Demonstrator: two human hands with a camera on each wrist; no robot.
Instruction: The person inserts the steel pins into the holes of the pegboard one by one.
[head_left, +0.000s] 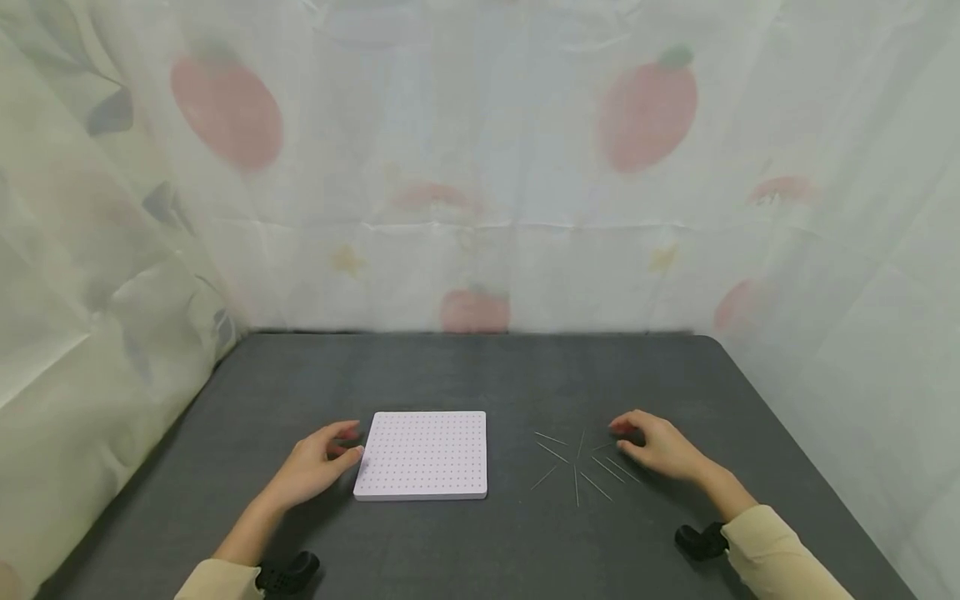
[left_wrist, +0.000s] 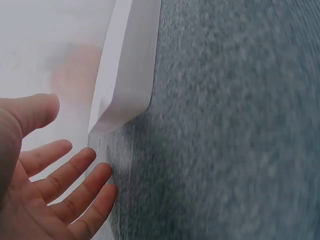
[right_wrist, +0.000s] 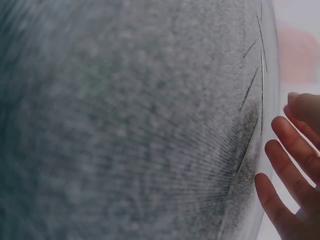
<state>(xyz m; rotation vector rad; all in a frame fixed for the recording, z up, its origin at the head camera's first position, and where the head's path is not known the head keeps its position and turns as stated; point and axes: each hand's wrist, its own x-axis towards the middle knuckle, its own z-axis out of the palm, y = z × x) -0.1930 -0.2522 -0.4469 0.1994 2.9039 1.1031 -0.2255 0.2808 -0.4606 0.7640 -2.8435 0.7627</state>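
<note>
A white square board (head_left: 426, 455) dotted with rows of small holes lies flat on the dark table. My left hand (head_left: 318, 467) hovers at its left edge with relaxed fingers, holding nothing; in the left wrist view the fingers (left_wrist: 82, 185) stand apart from the board's corner (left_wrist: 127, 95). To the right of the board, several thin needle-like pins (head_left: 594, 484) are scattered in a loose ring. Beside them is my right hand (head_left: 663, 447), its fingers loosely bent with nothing between them. From the right wrist, the pins (right_wrist: 250, 90) appear as fine lines beyond the fingertips (right_wrist: 272, 145).
Dark grey cloth-like surface covers the table (head_left: 480, 550). A pale curtain (head_left: 480, 167) printed with red fruit hangs behind the far edge, and similar fabric (head_left: 97, 333) closes in the left side. Black straps (head_left: 701, 542) sit at both wrists.
</note>
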